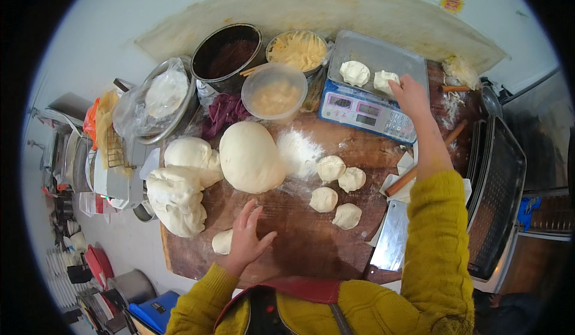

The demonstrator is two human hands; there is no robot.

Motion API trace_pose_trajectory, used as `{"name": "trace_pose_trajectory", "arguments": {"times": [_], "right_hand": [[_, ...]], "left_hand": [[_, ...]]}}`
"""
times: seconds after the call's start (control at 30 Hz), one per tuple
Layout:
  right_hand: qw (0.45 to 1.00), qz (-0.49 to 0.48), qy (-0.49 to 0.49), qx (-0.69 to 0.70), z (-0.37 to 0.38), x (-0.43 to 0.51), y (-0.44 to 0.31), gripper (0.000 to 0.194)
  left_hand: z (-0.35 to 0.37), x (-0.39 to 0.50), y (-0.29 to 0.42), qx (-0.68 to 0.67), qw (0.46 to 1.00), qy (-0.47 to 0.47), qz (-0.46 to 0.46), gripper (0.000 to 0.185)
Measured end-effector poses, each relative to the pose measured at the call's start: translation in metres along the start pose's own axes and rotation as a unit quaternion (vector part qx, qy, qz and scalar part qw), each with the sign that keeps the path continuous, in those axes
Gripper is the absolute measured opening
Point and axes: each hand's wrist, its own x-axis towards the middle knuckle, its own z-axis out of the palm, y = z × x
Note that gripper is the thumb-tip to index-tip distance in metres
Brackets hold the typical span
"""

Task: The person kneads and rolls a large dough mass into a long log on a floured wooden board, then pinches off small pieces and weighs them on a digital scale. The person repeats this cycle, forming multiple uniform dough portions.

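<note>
My right hand (pixel 409 96) reaches over the blue digital scale (pixel 334 108) and has its fingers on a dough piece (pixel 385 81) at the metal pan's right. A second dough piece (pixel 355 73) rests on the same pan (pixel 375 50). My left hand (pixel 247 238), fingers apart, is low over the wooden worktop (pixel 292 240), beside a small dough lump (pixel 222 242) that it partly covers. Several round dough pieces (pixel 331 168) lie right of centre. Beyond my left hand sit a large smooth dough mass (pixel 251 157) and a rougher dough heap (pixel 176 200).
White flour (pixel 299 152) is spread mid-table. At the back stand a dark pot (pixel 227 68) of brown filling, a bowl of yellow filling (pixel 298 50) and a plastic tub (pixel 274 94). On the right are a cleaver (pixel 390 240), a rolling pin (pixel 402 181) and perforated baking trays (pixel 498 187).
</note>
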Motion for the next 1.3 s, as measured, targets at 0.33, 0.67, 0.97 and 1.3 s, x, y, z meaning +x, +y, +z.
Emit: {"name": "trace_pose_trajectory", "arguments": {"times": [0.33,0.67,0.97,1.3], "right_hand": [[0.931,-0.085,-0.286,0.21,0.031,-0.242,-0.114,0.038],[0.767,-0.26,-0.415,0.415,0.025,-0.286,-0.17,0.019],[0.978,0.058,0.016,0.2,0.034,-0.13,-0.035,0.028],[0.947,-0.042,-0.285,-0.14,0.03,-0.157,-0.069,0.072]], "left_hand": [[0.027,0.07,0.081,-0.092,0.987,0.043,0.124,0.079],[0.026,0.093,0.057,0.056,0.961,-0.214,-0.166,0.042],[0.045,0.053,0.029,0.084,0.988,-0.105,0.074,0.079],[0.026,0.023,0.02,0.035,0.998,-0.038,0.036,0.063]]}}
